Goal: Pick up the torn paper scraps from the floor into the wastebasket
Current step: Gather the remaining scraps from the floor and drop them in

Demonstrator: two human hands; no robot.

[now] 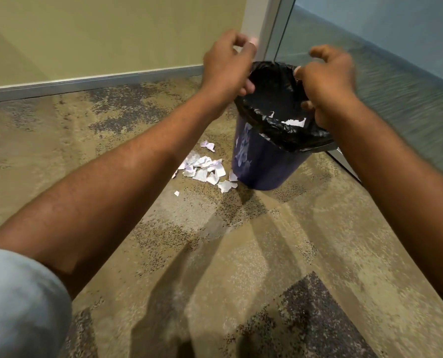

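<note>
Your pale sleeve fills the lower left corner. A yellow-green wall meets the mottled tan and dark carpet along a metal baseboard. Torn scraps lie heaped on the carpet, just left of the bin's foot. Your left hand hovers at the bin's left rim, fingers curled; blur hides whether it holds anything. The blue bin, lined with a black bag, stands in the corner, a few scraps inside. Your right hand hangs over its right rim, fingers spread, loosely curled, empty. A glass panel runs off right.
</note>
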